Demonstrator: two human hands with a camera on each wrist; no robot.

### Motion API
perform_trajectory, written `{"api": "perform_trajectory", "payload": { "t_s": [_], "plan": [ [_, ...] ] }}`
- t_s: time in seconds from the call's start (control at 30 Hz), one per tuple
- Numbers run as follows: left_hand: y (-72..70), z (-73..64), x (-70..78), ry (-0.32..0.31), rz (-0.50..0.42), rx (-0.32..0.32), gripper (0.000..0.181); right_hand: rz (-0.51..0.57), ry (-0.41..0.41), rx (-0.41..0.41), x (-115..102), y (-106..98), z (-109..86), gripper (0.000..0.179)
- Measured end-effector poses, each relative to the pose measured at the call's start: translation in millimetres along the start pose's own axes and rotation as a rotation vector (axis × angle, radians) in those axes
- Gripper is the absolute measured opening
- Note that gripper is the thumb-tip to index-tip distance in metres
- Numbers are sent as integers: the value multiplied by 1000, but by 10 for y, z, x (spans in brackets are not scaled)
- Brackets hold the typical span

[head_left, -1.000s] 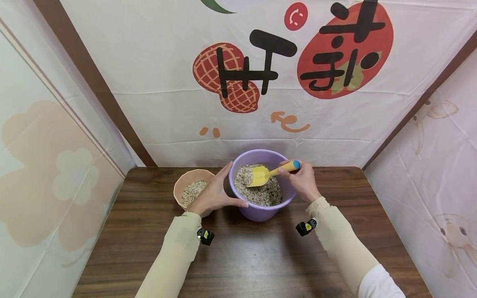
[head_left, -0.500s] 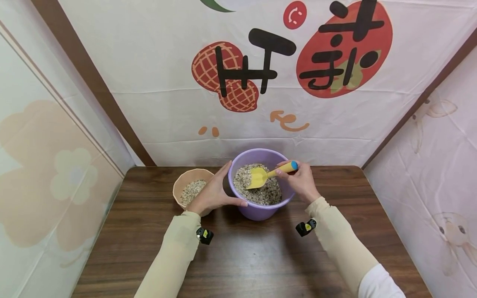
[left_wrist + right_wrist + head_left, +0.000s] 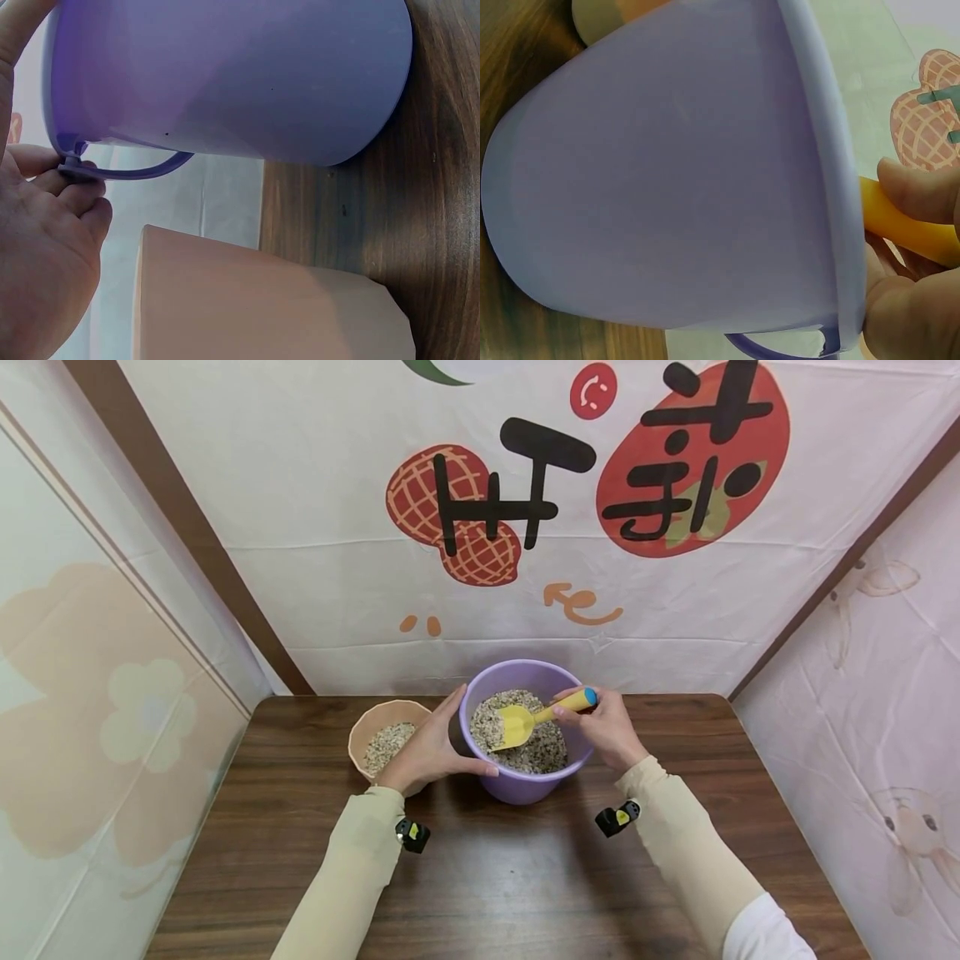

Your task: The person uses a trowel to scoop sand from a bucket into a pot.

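A purple bucket (image 3: 525, 789) stands upright near the table's back edge, part filled with pale, flaky grain like oats (image 3: 551, 752). My left hand (image 3: 431, 752) grips its rim at the left, thumb along the near side. In the left wrist view its curled fingers (image 3: 82, 196) lie by the joint of the bucket's handle (image 3: 142, 174). My right hand (image 3: 607, 727) holds a yellow scoop (image 3: 516, 727) by its blue-tipped handle. The scoop's blade lies tilted on the grain inside the bucket, its front edge towards the left. Some grain covers the blade's tip.
Left of the bucket stands a peach-coloured bowl (image 3: 362, 727) with grain (image 3: 388, 745) in it, partly hidden by my left hand. The wooden table (image 3: 517, 893) runs back to a printed cloth wall (image 3: 337, 610).
The scoop has moved slightly left and towards me in the bucket, and its blade has dipped further into the grain. My left hand and the bucket have stayed nearly still.
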State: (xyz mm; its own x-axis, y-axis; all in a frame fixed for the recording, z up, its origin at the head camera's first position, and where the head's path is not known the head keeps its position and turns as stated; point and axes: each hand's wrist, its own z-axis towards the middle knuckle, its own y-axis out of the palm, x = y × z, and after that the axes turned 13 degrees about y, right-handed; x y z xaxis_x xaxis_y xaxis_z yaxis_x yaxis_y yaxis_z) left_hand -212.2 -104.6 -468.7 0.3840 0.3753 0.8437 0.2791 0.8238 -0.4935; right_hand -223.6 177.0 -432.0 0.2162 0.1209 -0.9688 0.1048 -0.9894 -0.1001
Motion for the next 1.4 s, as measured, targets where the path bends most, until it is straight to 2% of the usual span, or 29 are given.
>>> {"api": "perform_trajectory", "payload": {
  "t_s": [0.27, 0.53, 0.77, 1.13, 1.4],
  "plan": [
    [-1, -5, 7, 14, 7, 3, 146, 118, 47, -65, -5, -28, 1, 30],
    [0, -7, 14, 17, 20, -1, 147, 110, 61, -94, -7, -70, -12, 24],
    [1, 0, -1, 22, 15, 2, 146, 142, 61, -112, -8, -104, -32, 30],
    [-6, -8, 5, 12, 12, 3, 147, 310, 126, -125, 0, -195, -102, 30],
    [-5, -9, -4, 24, 3, 9, 146, 408, 99, -107, -30, -264, -185, 24]
  ]
}}
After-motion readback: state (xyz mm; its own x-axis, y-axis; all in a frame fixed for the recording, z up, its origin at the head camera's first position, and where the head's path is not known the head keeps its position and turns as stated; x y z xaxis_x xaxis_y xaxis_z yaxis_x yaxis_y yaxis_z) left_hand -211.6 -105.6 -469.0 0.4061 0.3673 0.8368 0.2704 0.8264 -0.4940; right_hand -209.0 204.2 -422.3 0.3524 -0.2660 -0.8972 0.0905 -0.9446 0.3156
